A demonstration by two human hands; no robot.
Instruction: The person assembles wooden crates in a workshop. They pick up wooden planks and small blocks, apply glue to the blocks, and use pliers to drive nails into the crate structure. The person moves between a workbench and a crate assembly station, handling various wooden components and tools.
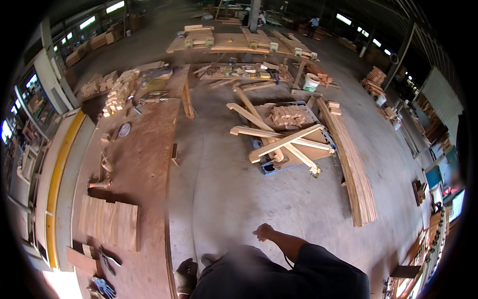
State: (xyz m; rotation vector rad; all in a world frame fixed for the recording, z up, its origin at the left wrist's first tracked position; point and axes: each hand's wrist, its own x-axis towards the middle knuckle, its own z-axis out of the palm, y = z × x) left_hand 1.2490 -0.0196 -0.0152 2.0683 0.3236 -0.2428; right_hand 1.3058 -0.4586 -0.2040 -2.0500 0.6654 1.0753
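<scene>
My right hand (pixel 264 232) is held out over the concrete floor in front of my body, its fingers curled in and nothing visible in them. My left hand (pixel 186 275) hangs low beside the edge of the long brown worktable (pixel 149 164). It looks dark, perhaps gloved, and its fingers are hard to make out. Nearest to it on the tabletop lie pliers (pixel 109 260), a blue-and-grey glove (pixel 103 287) and a row of flat wooden boards (pixel 109 222).
Ahead, crossed timber pieces (pixel 279 139) and stacked wood blocks (pixel 289 115) rest on a low blue-edged pallet (pixel 271 168). Long planks (pixel 348 159) lie to its right. A white bucket (pixel 311 82) stands beyond. Wood blocks (pixel 121 92) are piled on the worktable's far end.
</scene>
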